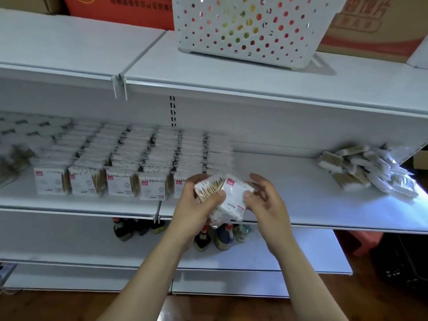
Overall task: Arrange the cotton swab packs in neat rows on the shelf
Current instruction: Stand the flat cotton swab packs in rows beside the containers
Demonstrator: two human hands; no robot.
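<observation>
White shelf point(289, 181), hands point(199, 205) point(266, 200) holding swab packs point(229, 198)

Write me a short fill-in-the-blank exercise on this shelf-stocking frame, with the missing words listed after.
1. The left hand and the right hand together hold a few cotton swab packs in front of the ____ shelf.
2. The loose pile of swab packs lies at the ____ end of that shelf.
3. The neat rows of packs fill the shelf's ____ part.
4. On the top shelf stands a white perforated ____.

Missing words: middle; right; left; basket
</observation>
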